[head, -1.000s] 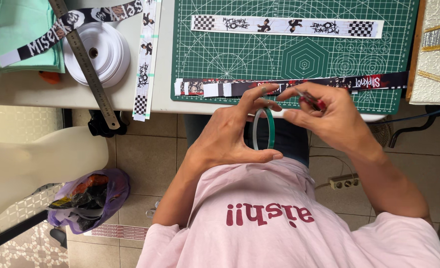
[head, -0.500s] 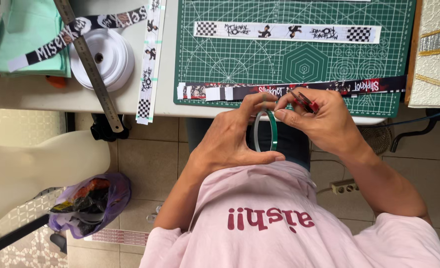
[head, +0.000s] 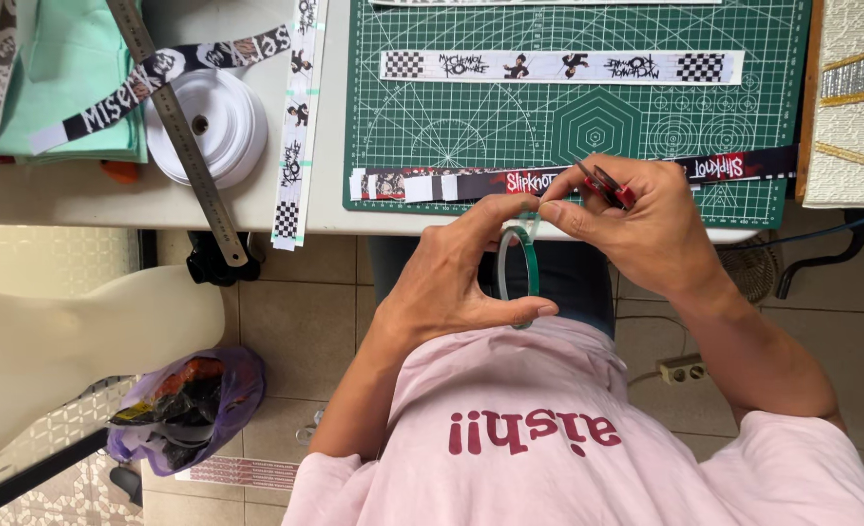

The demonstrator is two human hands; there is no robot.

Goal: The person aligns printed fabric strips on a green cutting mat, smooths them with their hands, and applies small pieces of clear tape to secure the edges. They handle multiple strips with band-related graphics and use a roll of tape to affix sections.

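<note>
Tape roll (head: 517, 276) held on edge between both hands, just off the table's near rim.

Left hand (head: 451, 282) clasps the roll; right hand (head: 636, 219), beside it, pinches the tape end above the roll and grips red scissors (head: 605, 183). Beyond lies the dark printed strip (head: 568, 178), lengthwise on the green mat (head: 588, 122).
</note>
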